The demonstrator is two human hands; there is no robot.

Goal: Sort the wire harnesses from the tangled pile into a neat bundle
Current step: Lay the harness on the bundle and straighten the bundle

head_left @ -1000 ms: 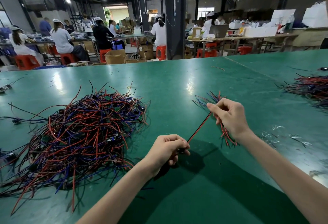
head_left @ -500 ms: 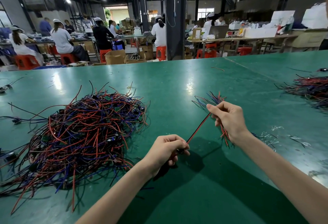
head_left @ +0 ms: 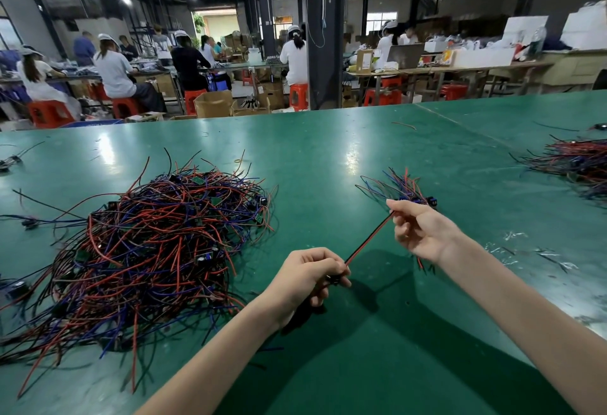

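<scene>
You have one red-and-black harness point(head_left: 369, 239) pulled straight between your hands, just above the table point(head_left: 328, 152), which lets you check it is free of the tangle before it joins the others. Your left hand point(head_left: 308, 275) is curled closed on the near end, where a small dark connector shows under the fingers. Your right hand point(head_left: 423, 230) pinches the far end between thumb and forefinger; its other fingers seem to be curled round the small bundle point(head_left: 402, 186), whose wire tips fan out beyond the hand and poke out below it. Keeping the bundle in that hand probably lets you lay each new harness alongside with the ends matched. The pile point(head_left: 147, 250) lies to your left, close by and large, so most of the sorting is ahead. Another heap point(head_left: 574, 161) sits far right.
</scene>
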